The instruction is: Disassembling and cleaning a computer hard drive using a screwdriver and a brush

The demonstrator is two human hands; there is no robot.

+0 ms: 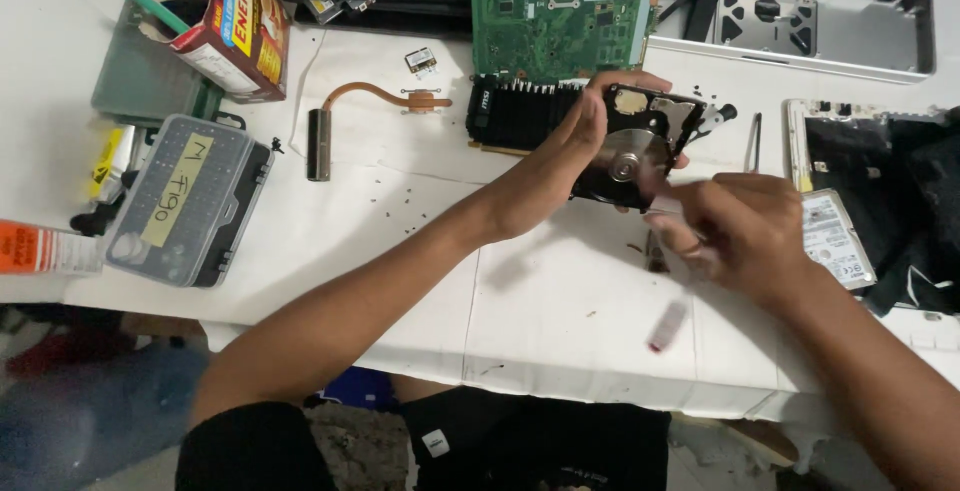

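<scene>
At the far left an orange tube point(40, 248) lies at the table's point(560, 321) edge, beside a clear bit case point(187, 201) with a yellow label; above them a red carton point(238, 23) leans on a green tray point(140, 81). Right of these a copper heat pipe point(365, 111) rests flat, with tiny screws point(385, 191) scattered below it across the white sheet. Past the middle, a green board point(555, 11) sits above a black finned card point(515, 116). The left hand point(590, 121) grips an opened hard drive point(645, 141), fingers curled over its top edge, tilting it up off the table so the shiny platter point(628, 158) faces the camera. The right hand point(740, 226), blurred with motion, is pinched around a thin tool whose tip I cannot make out; it sits just below and right of the platter. A small pink-tipped piece point(667, 326) lies near the table's front edge. Tweezers point(752, 141) and a second drive point(835, 236) lie further right, beside an open laptop shell point(850, 41). Judging from this, the bare platter is easy to scratch if the tool slips, the one-handed tilted hold could let the drive drop, and a sleeve or arm sweeping the sheet could send the loose screws off the table.
</scene>
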